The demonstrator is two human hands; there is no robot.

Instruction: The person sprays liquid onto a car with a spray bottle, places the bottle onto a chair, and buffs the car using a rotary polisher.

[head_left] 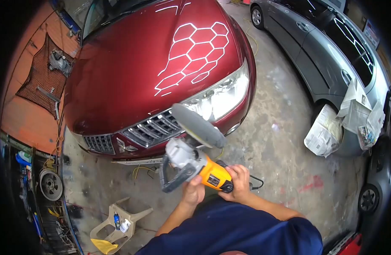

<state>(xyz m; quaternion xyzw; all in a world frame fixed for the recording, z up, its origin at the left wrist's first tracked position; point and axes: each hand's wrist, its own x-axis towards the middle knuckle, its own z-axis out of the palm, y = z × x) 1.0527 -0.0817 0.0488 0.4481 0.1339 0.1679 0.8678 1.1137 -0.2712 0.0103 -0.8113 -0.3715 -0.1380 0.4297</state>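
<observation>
A yellow and grey car polisher (216,173) is held tilted in front of my body, its round grey pad (199,125) facing up and away from me. My left hand (193,192) is closed on the machine near its grey head, beside the black D-shaped handle (174,177). Around the rear end of the yellow body wraps my right hand (238,182), fingers curled over it. In this view the pad overlaps the lower edge of the lit headlight (223,97) and the grille (153,128) of a dark red car (127,68). Hexagonal light reflections show on the hood.
A grey car (297,42) stands at right, newspaper (325,131) covering its wheel area. On the floor at lower left, an overturned beige plastic stool (138,216) holds bottles (124,225) and a yellow cloth (104,246). A wheel rim (50,185) sits left; a cord (258,182) shows beside my right hand.
</observation>
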